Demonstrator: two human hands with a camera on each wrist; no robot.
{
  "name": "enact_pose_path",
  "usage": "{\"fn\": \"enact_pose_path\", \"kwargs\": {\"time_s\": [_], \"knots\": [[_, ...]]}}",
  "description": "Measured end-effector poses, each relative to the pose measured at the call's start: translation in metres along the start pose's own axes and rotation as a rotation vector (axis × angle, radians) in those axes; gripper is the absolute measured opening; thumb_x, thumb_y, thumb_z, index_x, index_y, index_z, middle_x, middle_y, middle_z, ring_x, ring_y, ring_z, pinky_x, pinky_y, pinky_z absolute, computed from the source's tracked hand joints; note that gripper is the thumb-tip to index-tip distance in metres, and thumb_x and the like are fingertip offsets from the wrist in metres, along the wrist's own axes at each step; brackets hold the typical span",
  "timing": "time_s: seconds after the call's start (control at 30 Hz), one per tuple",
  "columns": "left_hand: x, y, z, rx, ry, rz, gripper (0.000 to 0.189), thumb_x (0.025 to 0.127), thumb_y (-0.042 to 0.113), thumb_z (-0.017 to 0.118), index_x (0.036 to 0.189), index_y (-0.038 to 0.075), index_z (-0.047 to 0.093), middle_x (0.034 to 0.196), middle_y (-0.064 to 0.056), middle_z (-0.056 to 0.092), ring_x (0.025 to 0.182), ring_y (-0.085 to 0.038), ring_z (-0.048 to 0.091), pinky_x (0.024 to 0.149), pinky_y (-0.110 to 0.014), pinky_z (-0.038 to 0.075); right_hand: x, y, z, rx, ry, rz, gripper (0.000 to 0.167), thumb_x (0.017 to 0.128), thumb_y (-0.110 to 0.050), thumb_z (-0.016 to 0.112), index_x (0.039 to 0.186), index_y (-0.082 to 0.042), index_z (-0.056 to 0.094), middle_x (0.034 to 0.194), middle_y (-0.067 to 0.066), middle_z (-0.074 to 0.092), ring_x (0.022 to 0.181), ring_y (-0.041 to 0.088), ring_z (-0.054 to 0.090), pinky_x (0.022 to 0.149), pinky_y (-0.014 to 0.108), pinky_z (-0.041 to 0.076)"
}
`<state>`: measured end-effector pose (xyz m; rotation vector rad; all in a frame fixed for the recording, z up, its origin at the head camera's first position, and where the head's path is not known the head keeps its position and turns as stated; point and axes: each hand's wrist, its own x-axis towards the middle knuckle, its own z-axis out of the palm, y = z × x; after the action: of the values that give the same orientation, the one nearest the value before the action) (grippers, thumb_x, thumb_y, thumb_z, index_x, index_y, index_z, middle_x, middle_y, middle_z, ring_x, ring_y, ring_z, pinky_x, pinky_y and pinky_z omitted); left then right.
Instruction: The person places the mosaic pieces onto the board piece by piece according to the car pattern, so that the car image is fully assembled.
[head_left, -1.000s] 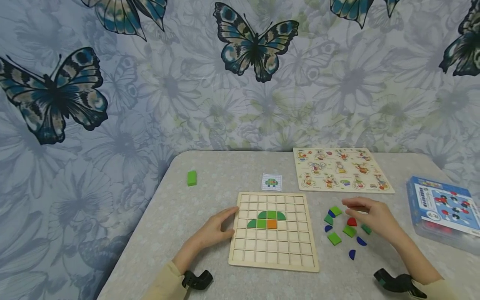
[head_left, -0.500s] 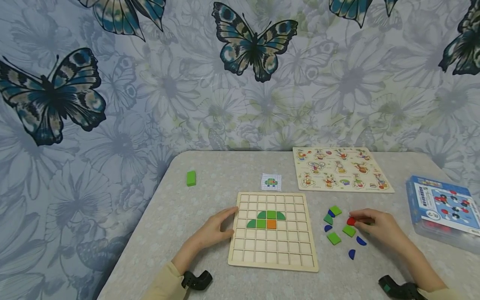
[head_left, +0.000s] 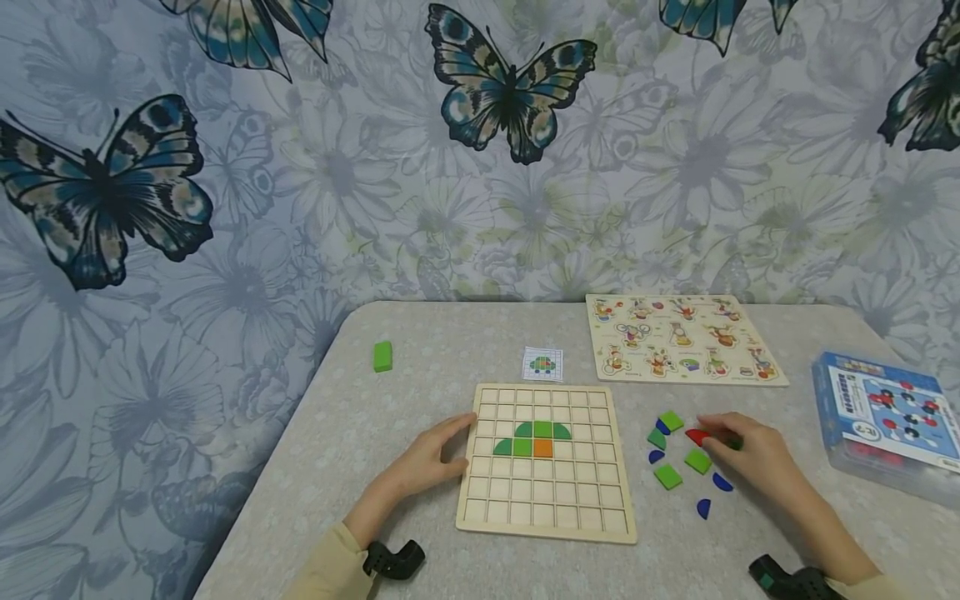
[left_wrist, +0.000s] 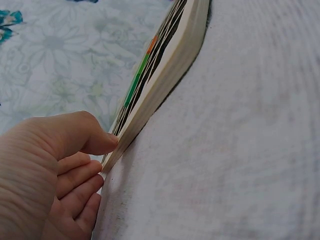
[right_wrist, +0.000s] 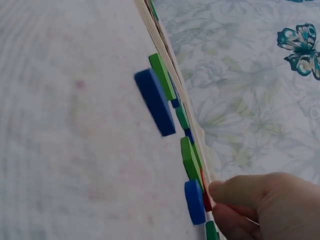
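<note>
My left hand [head_left: 426, 460] rests at the left side of the wooden grid board [head_left: 546, 515], its thumb [left_wrist: 102, 142] and index finger touching the edge. Set in the board's cells are green squares, green rounded pieces [head_left: 560, 431] and an orange square [head_left: 543, 448]. To the right of the board my right hand [head_left: 757, 450] pinches a red rounded piece [head_left: 697, 437] between thumb and index finger. Around it lie green squares [head_left: 697, 461], blue half-circles [head_left: 722, 482] and a dark green rounded piece [head_left: 657, 439]. Another dark green piece [right_wrist: 211, 231] sits beneath that hand.
A small pattern card [head_left: 542, 364] lies behind the board. At the back right is a wooden picture puzzle [head_left: 686, 342]. A plastic box with a blue label [head_left: 888, 417] stands at the right. One green block [head_left: 382, 357] is at the far left.
My right hand has come down onto the red piece, which has turned and shifted slightly away and to the left. My left hand and the board have stayed still.
</note>
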<state>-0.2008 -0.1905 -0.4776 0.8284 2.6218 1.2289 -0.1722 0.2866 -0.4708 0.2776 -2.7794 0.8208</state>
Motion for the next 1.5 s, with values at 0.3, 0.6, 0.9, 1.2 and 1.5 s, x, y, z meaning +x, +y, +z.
{"fn": "enact_pose_path", "kwargs": {"time_s": [0.3,0.6,0.9,1.2,1.5], "knots": [[-0.001,0.000,0.001,0.011,0.007,-0.013,0.066,0.083,0.006,0.063,0.144,0.003,0.038,0.145,-0.014,0.039,0.135,-0.031,0.032,0.107,-0.050,0.028,-0.001,0.000,0.006,-0.009,0.023,-0.073,0.029,0.078,-0.002,0.073,0.107,-0.002,0.069,0.098,0.009,0.068,0.080,0.020,0.063,0.064,0.029,0.051],[-0.002,0.000,0.001,0.020,0.007,-0.018,0.066,0.083,0.007,0.063,0.144,0.003,0.038,0.145,-0.015,0.039,0.134,-0.032,0.032,0.107,-0.050,0.028,-0.001,-0.003,0.013,0.002,0.036,-0.115,0.032,0.076,0.003,0.074,0.107,-0.003,0.069,0.100,0.011,0.067,0.081,0.025,0.064,0.062,0.031,0.053],[-0.003,-0.001,-0.001,0.001,-0.010,0.011,0.066,0.083,0.007,0.064,0.143,0.000,0.038,0.144,-0.016,0.039,0.134,-0.032,0.032,0.107,-0.051,0.028,0.002,-0.026,0.003,0.061,0.080,-0.045,0.030,0.081,-0.005,0.072,0.110,0.000,0.066,0.099,0.012,0.066,0.084,0.028,0.064,0.068,0.039,0.054],[-0.001,-0.003,0.000,-0.016,-0.012,0.003,0.066,0.084,0.008,0.064,0.144,0.001,0.037,0.145,-0.015,0.039,0.134,-0.031,0.032,0.107,-0.049,0.028,0.021,-0.071,0.007,0.116,0.025,-0.067,0.025,0.084,-0.002,0.068,0.108,0.002,0.065,0.100,0.014,0.067,0.086,0.029,0.063,0.071,0.042,0.053],[0.000,-0.003,-0.001,-0.006,-0.022,0.010,0.066,0.085,0.009,0.063,0.145,0.002,0.035,0.145,-0.014,0.038,0.135,-0.029,0.031,0.108,-0.048,0.027,0.030,-0.070,0.024,0.163,-0.049,-0.070,0.027,0.084,-0.007,0.070,0.110,0.001,0.066,0.104,0.014,0.066,0.091,0.031,0.063,0.076,0.044,0.053]]}}
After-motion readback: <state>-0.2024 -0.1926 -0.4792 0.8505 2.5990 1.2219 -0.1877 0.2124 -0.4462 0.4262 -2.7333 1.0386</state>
